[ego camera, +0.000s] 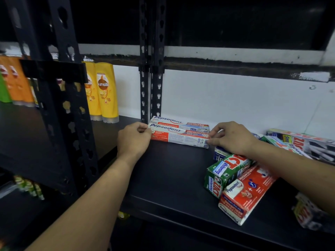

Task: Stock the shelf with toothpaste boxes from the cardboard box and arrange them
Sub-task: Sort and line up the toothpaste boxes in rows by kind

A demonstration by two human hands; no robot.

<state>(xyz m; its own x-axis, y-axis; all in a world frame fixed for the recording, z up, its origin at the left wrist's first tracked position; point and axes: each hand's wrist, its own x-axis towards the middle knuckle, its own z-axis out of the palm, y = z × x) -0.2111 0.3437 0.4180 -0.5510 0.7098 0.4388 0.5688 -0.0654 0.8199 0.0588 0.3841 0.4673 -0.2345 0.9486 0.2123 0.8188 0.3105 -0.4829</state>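
Observation:
Two white-and-red Pepsodent toothpaste boxes lie side by side at the back left of the black shelf. My left hand pinches the left end of the front Pepsodent box, and my right hand pinches its right end. The rear Pepsodent box rests against the white wall behind it. The cardboard box is not in view.
A loose heap of toothpaste boxes lies at the right: a green Zact box, a red Pepsodent box, more boxes behind my right forearm. Black slotted uprights stand behind the left end. Yellow Sunsilk bottles fill the neighbouring shelf.

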